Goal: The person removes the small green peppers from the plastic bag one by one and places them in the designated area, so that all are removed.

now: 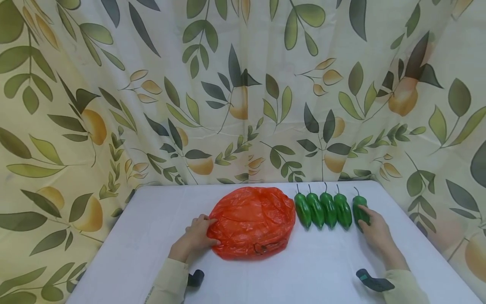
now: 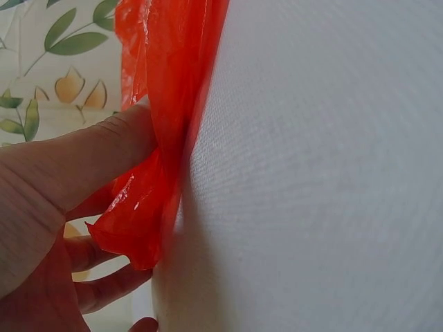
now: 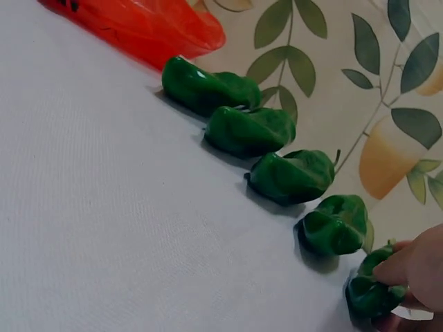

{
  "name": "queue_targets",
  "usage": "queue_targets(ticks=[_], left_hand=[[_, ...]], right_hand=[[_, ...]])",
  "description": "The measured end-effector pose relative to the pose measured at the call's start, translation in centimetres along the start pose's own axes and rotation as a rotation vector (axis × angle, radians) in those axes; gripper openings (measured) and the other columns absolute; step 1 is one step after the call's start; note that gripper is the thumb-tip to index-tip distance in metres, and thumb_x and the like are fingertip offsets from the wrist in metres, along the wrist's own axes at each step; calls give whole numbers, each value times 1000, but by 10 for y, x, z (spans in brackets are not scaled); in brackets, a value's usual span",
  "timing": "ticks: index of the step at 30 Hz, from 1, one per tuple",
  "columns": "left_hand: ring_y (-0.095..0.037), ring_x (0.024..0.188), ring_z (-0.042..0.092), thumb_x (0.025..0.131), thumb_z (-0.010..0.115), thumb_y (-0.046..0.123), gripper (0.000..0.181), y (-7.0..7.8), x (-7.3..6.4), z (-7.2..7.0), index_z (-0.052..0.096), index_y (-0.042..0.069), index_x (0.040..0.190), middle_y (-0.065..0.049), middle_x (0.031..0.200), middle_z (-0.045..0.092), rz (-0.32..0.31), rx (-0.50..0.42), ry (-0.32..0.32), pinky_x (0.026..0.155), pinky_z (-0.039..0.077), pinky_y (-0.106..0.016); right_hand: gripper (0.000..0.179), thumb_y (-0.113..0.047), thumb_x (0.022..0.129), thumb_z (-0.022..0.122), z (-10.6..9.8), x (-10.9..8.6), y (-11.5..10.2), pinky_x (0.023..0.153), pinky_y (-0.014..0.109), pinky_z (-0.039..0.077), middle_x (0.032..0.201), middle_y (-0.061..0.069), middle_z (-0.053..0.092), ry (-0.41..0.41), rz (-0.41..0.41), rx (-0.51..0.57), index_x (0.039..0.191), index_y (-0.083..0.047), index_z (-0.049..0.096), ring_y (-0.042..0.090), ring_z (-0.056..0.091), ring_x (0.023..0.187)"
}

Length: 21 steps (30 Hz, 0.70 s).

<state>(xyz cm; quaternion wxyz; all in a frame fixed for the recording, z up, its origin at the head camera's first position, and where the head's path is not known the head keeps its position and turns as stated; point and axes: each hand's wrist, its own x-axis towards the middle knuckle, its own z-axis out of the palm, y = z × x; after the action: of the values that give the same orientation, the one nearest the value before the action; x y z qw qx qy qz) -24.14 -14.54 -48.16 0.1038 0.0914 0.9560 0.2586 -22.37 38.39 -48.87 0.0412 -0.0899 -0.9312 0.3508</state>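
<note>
A crumpled red plastic bag (image 1: pixel 252 223) lies at the middle of the white table. My left hand (image 1: pixel 198 234) is at its left edge, with the thumb on the near side and the fingers on the far side. In the left wrist view, a fold of the bag (image 2: pixel 176 76) sits between the thumb and fingers. On the right, several green peppers with stems stand side by side in a row. My right hand (image 1: pixel 376 228) grips the rightmost pepper (image 1: pixel 359 207), thumb and fingers about its sides. That pepper (image 3: pixel 370 294) is partly hidden by the hand in the right wrist view.
The white-covered table (image 1: pixel 303 274) ends at a curtain (image 1: pixel 235 139) printed with leaves and fruit. The leftmost pepper (image 1: pixel 303 210) stands close to the bag's right edge. Dark wrist camera mounts (image 1: pixel 373 282) stick out beside both sleeves.
</note>
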Motion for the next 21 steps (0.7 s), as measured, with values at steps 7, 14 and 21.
queue_targets(ticks=[7,14,21], left_hand=[[-27,115,47,78,87,29,75,-2,1,1,57,9,143,-13,128,53,9,5,1,90,51,-54],[-28,115,47,79,87,28,74,-2,1,0,57,9,143,-13,128,53,4,9,3,90,51,-53],[-26,113,47,78,87,28,75,0,-1,-1,57,9,144,-12,129,53,-3,1,5,88,51,-49]], right_hand=[[66,1,93,41,2,4,3,113,76,18,150,50,17,-50,-59,20,155,11,19,68,16,139],[67,4,90,41,2,5,6,112,76,20,150,49,20,-16,-69,13,154,11,23,68,19,138],[66,2,93,39,1,6,4,113,76,19,153,47,17,-39,-28,17,156,8,20,67,15,141]])
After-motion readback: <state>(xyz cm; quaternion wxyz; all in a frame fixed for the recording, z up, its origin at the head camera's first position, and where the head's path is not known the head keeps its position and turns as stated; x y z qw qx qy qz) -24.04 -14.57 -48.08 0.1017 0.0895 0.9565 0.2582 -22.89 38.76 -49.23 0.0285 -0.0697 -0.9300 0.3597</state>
